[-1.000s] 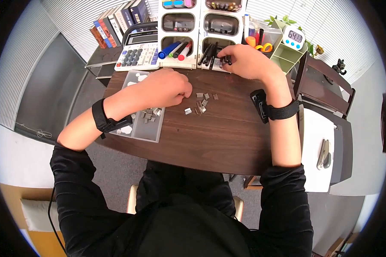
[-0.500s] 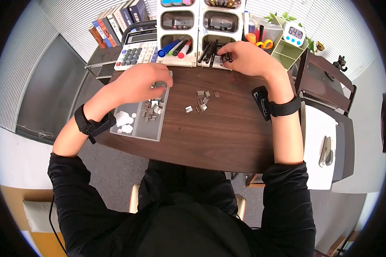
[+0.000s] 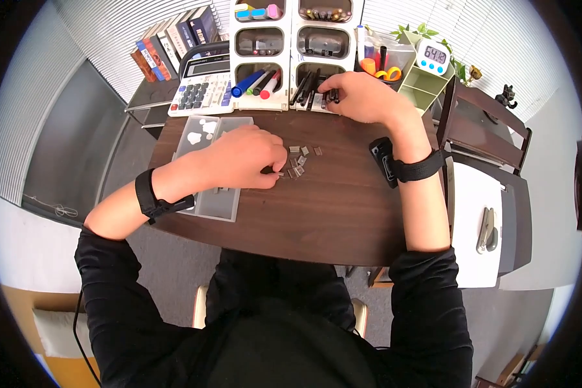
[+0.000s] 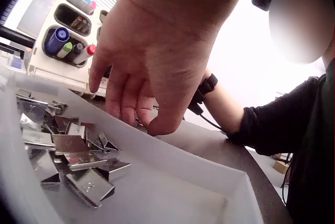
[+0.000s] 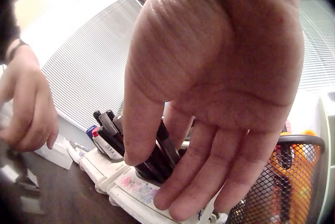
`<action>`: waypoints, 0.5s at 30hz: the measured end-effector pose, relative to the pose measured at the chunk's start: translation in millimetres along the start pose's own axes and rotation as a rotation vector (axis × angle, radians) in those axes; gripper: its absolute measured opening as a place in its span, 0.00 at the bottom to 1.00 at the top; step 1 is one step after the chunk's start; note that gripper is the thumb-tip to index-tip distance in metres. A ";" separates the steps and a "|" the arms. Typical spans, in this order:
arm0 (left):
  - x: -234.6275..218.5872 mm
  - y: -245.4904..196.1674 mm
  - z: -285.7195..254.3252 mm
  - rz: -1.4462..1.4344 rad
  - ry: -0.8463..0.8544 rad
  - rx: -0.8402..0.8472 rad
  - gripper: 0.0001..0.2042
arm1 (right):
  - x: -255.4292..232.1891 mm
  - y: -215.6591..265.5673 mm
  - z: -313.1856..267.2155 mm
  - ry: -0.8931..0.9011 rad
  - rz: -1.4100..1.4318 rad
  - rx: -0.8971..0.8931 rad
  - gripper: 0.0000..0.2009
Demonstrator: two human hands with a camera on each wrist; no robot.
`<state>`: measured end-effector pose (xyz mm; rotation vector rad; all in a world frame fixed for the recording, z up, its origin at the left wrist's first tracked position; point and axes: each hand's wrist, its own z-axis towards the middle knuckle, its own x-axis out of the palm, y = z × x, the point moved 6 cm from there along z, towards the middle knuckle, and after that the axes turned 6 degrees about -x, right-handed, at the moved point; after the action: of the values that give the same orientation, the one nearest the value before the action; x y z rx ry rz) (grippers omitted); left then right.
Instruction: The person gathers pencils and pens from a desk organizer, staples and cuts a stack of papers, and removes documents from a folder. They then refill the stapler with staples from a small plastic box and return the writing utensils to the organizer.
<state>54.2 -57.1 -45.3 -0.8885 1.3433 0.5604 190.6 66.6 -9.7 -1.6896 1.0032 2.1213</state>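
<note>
My left hand is over the table just right of the clear tray, fingers bent down beside small metal clips. In the left wrist view this hand reaches past the tray wall; more clips lie piled inside. Its fingertips are partly hidden, and I see no clip clearly held. At the organizer's lower right compartment, my right hand has its fingers around upright black pens. The right wrist view shows that hand with loosely extended fingers and pens between thumb and fingers.
Coloured markers fill the compartment beside the pens. A calculator stands behind the tray, which also holds white pieces. A mesh cup and a timer are at the right; a stapler lies on a white surface.
Over the last half second my left hand has moved from above the tray rightward to the loose clips, its fingers drawing closer together. My right hand has stayed at the pens.
</note>
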 end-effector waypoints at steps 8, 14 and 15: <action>-39.0 16.1 -18.4 0.023 -0.163 -0.066 0.06 | -1.8 6.3 -1.4 -0.015 -0.048 -0.062 0.17; -38.0 50.2 -35.6 0.213 -0.180 -0.240 0.05 | -1.2 4.5 -1.7 -0.005 -0.037 -0.019 0.17; -34.2 52.3 -35.5 0.246 -0.147 -0.244 0.05 | -1.4 5.2 -2.0 -0.007 -0.035 -0.017 0.17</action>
<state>-13.9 -51.3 -23.2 -0.8642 1.2750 0.9784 189.5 61.9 -6.8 -1.6939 0.9490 2.1177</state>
